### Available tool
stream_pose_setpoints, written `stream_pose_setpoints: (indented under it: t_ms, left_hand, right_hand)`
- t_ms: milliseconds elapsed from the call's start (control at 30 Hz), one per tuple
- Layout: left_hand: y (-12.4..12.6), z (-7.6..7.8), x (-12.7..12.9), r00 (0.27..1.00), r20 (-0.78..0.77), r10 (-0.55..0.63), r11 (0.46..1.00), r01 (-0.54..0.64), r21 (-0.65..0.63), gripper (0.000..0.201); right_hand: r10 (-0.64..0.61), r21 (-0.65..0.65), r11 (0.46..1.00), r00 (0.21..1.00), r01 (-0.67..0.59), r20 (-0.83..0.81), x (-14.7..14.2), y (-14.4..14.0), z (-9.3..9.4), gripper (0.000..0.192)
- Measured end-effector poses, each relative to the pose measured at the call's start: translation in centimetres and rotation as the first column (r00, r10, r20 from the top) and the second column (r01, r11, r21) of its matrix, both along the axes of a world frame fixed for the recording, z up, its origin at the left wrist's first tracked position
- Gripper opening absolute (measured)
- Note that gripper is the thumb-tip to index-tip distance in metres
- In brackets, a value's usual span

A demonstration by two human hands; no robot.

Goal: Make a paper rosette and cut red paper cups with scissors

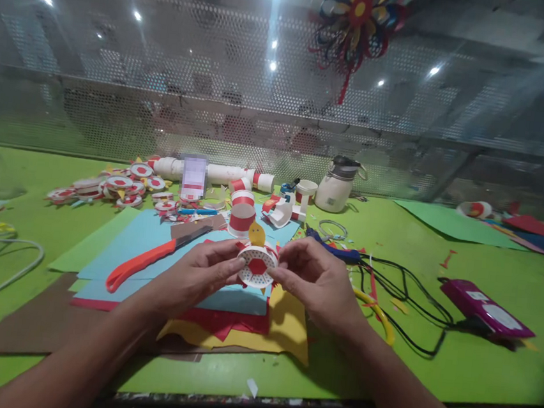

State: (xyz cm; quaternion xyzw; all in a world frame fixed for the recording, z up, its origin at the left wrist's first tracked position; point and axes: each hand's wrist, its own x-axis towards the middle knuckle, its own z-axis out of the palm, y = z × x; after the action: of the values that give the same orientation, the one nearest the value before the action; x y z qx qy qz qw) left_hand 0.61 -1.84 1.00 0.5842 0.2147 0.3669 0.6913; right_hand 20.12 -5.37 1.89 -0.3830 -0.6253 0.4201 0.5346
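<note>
Both hands hold a small round paper turtle (256,276) over the middle of the table. Its white shell carries a red hexagon and dark dots, and a yellow head (257,234) stands up at the top. My left hand (208,265) is closed on its left side, thumb on the rim. On the right side, my right hand (315,279) pinches the edge between thumb and fingers. Below lie stacked sheets of blue paper (238,300), red paper (203,319) and yellow paper (289,321). Orange-handled scissors (144,262) rest left of my left hand.
A pile of similar paper turtles (120,183) sits back left. Behind stand red-and-white paper cups (242,214), a long cup stack (217,173) and a white bottle (335,187). A blue tool (339,252), black cord (417,295) and purple device (488,308) lie right.
</note>
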Motion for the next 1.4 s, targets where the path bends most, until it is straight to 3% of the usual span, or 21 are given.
stream_pose_setpoints:
  t_ms: [200,367,633,800,1033,1400]
  left_hand:
    - [0.0,-0.2,0.0,0.997,0.06,-0.04,0.995,0.045,-0.085,0.025]
    - [0.0,-0.3,0.0,0.994,0.086,-0.063,0.988,0.074,-0.133,0.026]
    - [0.0,0.0,0.4,0.988,0.153,-0.011,0.983,0.039,-0.177,0.024]
    - [0.2,0.1,0.4,0.981,0.19,0.033,0.977,0.008,-0.211,0.022]
    - [0.4,0.2,0.4,0.987,0.138,0.087,0.973,-0.055,-0.225,0.026]
    - [0.5,0.2,0.5,0.993,0.103,0.056,0.959,-0.025,-0.281,0.026]
  right_hand:
    - [-0.016,-0.057,0.998,1.0,0.017,0.014,-0.2,-0.3,0.2,0.039]
    - [0.045,-0.057,0.997,0.999,-0.044,0.024,-0.3,-0.2,0.0,0.035]
    - [0.021,-0.042,0.999,0.997,-0.024,-0.069,0.1,0.3,-0.2,0.028]
    - [-0.007,-0.026,1.0,1.0,0.006,-0.018,0.7,0.4,0.2,0.033]
    - [0.061,-0.08,0.995,0.997,-0.057,0.053,0.1,0.0,0.8,0.02]
    - [0.133,-0.203,0.968,0.987,-0.148,-0.085,0.1,0.5,0.3,0.02]
